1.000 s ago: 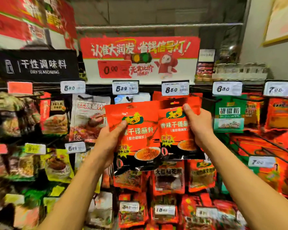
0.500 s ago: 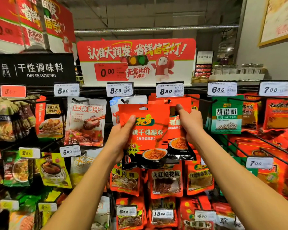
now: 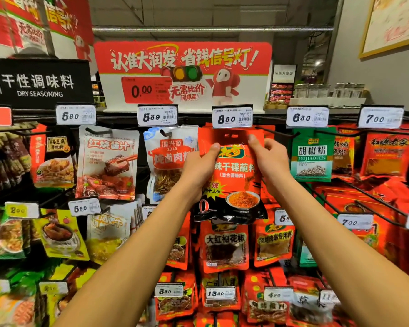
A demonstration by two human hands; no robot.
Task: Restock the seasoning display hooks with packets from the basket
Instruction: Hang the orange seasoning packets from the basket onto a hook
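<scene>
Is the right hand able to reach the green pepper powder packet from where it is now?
Probably yes: the green packet hangs just beside the right hand, nothing between, but it grips the red packet.

Two hands [image 3: 200,169] [image 3: 270,159], one held red packet [image 3: 234,180], five top-row white price tags [image 3: 232,118]

Grey wall [image 3: 373,74] at right | gold-framed picture [image 3: 392,22] hung on it | dim grey ceiling [image 3: 198,13] | black "DRY SEASONING" sign [image 3: 38,83] at left
</scene>
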